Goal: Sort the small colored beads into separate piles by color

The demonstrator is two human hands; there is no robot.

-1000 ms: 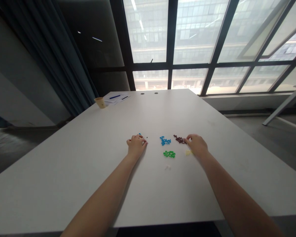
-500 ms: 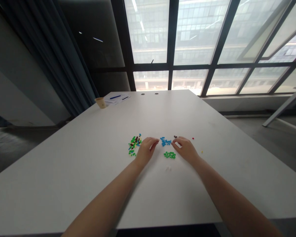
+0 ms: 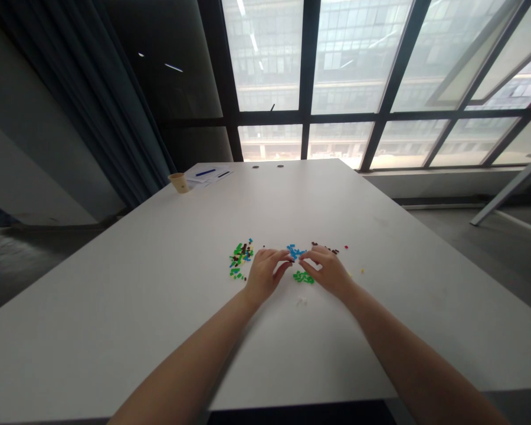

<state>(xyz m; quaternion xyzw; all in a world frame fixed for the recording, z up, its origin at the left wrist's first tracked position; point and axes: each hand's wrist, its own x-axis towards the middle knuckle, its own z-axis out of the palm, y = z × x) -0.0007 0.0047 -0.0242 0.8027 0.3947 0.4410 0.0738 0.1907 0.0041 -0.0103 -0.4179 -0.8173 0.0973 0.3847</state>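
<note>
My left hand (image 3: 268, 271) is closed in a pinch, with a small dark brown toy brick (image 3: 292, 261) at its fingertips. Facing it, my right hand (image 3: 330, 268) has thumb and fingers bent together; whatever is between the tips is too small to make out. Just beyond the fingertips lies a pile of blue bricks (image 3: 295, 251). A group of green bricks (image 3: 304, 277) is nearer to me, below the gap between the hands. Left of my left hand spreads a mixed heap of bricks (image 3: 240, 257) in green, brown, blue and yellow. Brown bricks (image 3: 334, 251) lie partly behind my right hand.
White pieces (image 3: 301, 301) lie on the white table (image 3: 159, 330) nearest me. A red piece (image 3: 346, 247) and a yellow piece (image 3: 362, 271) sit to the right. A paper cup (image 3: 179, 183) and papers with pens (image 3: 207, 175) are at the far left.
Both hands have moved closer together, the left one rightward with the brown brick and the right one leftward. More brown bricks show behind my right hand.
</note>
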